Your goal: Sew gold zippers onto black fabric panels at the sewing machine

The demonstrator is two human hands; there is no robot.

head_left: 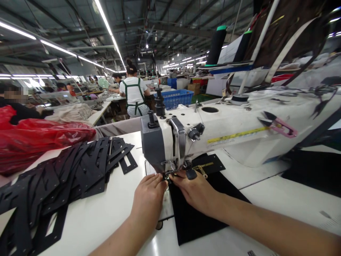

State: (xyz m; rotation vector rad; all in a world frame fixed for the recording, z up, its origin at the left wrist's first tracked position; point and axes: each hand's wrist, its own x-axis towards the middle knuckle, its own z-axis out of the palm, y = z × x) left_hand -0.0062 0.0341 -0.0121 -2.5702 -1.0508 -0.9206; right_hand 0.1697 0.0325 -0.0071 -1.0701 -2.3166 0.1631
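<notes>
A white sewing machine (pixel 226 121) stands before me, its needle area low at the head's left end. Under it lies a black fabric piece (pixel 202 220) with a brass zipper pull (pixel 203 172) near its far edge. My left hand (pixel 150 193) is closed just left of the presser foot (pixel 167 177), fingertips pressed together at the fabric's edge; what they pinch is hidden. On the other side, my right hand (pixel 197 190) grips the black fabric close to the needle, its fingertips partly behind the machine head.
Black slotted strips (pixel 80 170) are heaped on the table at left, beside red plastic (pixel 39 138). Pink-handled snips (pixel 279 126) rest on the machine arm. Thread cones (pixel 217 44) stand above. A person in a green apron (pixel 133 92) is farther back, near a blue crate (pixel 176 99).
</notes>
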